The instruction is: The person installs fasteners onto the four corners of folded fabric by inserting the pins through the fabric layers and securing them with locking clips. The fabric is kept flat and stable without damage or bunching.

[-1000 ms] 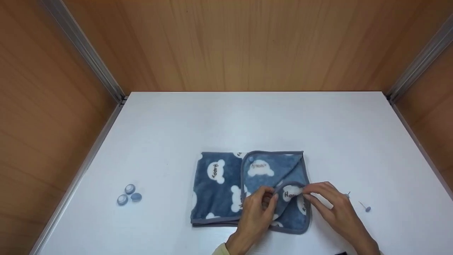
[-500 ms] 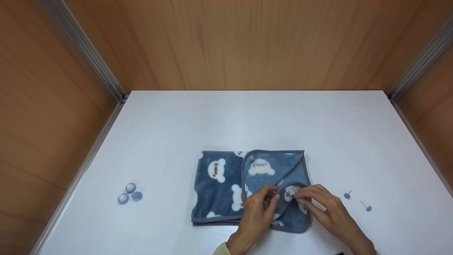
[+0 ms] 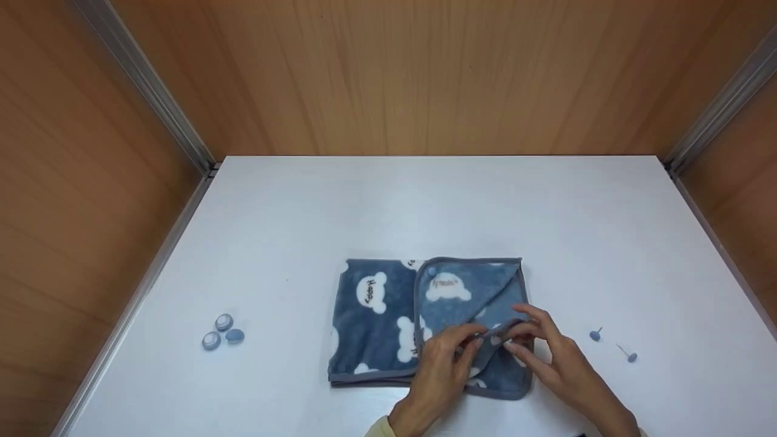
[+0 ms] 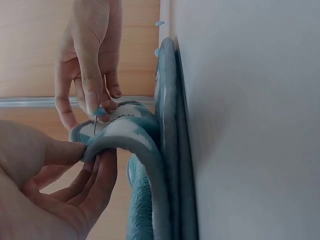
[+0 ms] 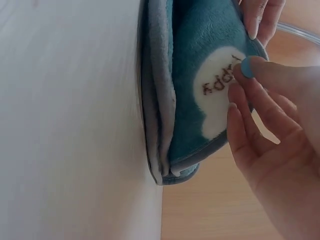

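- Folded blue fleece cloth (image 3: 388, 315) with white bear print lies on the white counter (image 3: 425, 206), near the near edge, centre.
- Left hand (image 3: 440, 364) pinches a raised corner flap of the cloth between thumb and fingers; the wrist view shows the flap lifted off the layers below.
- Right hand (image 3: 549, 358) pinches a blue-headed pin (image 4: 98, 114) by its head, thumb and forefinger pressed together; the metal shaft points into the flap, at the white patch with lettering.
- Whether the tip has gone through the fabric: cannot tell.
- A small blue dot (image 3: 431, 271), possibly another pin head, sits at the far corner of the upper fold. Judgement: one corner may already be fastened.
- Two loose pins (image 3: 613, 345) lie on the counter just right of the cloth, untouched.
- Three round blue-and-white buttons (image 3: 221, 332) lie well apart, at the left.
- Judgement: pinning is partway; this corner is in hand, spare pins and buttons are not yet used.
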`<state>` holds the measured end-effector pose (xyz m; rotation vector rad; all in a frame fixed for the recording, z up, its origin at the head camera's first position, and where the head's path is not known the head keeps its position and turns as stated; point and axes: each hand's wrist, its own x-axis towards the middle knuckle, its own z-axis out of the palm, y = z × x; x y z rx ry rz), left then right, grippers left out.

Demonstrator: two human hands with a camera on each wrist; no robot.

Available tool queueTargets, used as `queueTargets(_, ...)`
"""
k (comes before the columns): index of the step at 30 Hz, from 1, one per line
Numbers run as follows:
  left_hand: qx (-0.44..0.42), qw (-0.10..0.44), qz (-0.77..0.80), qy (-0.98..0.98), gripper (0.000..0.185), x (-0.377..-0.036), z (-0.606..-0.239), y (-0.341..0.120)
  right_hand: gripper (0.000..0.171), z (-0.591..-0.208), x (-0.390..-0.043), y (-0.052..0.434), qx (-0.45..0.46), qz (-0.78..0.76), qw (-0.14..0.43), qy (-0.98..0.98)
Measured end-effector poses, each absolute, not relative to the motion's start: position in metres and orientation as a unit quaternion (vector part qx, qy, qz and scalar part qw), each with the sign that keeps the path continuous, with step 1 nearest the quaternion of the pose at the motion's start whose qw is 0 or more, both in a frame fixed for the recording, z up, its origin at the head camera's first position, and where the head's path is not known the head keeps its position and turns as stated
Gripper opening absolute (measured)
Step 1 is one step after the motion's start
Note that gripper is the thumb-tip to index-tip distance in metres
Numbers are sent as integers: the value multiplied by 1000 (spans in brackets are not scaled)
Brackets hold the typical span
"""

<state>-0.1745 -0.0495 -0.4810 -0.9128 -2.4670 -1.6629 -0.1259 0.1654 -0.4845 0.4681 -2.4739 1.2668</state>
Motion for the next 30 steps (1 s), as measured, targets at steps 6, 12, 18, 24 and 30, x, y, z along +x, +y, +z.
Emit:
queueTargets(6,-320,30,-517,-793,16,-173,-481,-49,52,-486,-127,165,173,412,208,-870)
queueTargets(12,-333,34,-509,-793,15,-172,-480,-48,51,-487,-127,166,179,400,227,-870)
queueTargets(18,-342,30,-490,-801,17,-170,-478,-47,48,-489,-127,167,194,403,240,-862)
queueTargets(24,-356,35,-474,-804,21,-169,-478,-47,48,-490,-128,167,202,398,247,-860)
queueTargets(30,-366,20,-464,-806,22,-168,-479,-47,47,-490,-127,168,207,407,249,-854)
